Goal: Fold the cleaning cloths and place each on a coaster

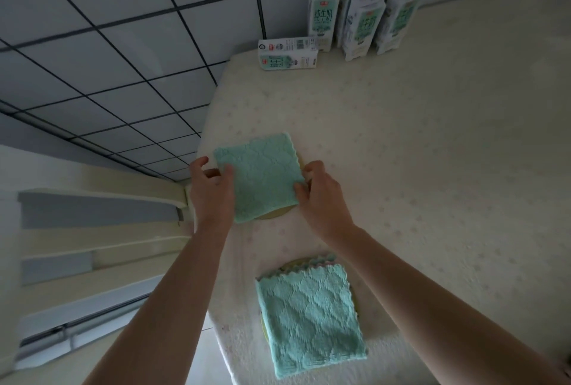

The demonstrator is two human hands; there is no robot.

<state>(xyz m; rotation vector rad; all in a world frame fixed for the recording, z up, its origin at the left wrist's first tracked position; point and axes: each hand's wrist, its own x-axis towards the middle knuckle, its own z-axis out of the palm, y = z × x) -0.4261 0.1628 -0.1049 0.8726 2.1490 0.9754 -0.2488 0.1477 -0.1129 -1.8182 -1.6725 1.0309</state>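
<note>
The person is working on the far cloth (262, 174), a folded green square that is lying on the far coaster (273, 214) toward the left edge of the cream padded surface (432, 137). Only slivers of the yellowish disc are showing at the cloth's near edge and right side, so the cloth is covering almost all of it.

The left hand (213, 187) is grasping the cloth's left edge, with the thumb lying on top and the fingers curling in beside it. The right hand (321, 196) is pinching the right edge near the lower corner with curled fingers. How firmly either hand is clamping is hard to read at this angle. Holding opposite edges like this is probably keeping the folded layers from sliding apart, and it is letting the person square and centre the cloth over the coaster before letting go.

Nearer the camera, between the forearms, the near cloth (309, 319) is sitting folded on the near coaster (290, 264) with nothing touching it. That pair looks finished, which suggests the task is close to done.

The milk cartons (361, 23) are standing well apart from the work, against the tiled wall (123, 29), with one lying on its side.
</note>
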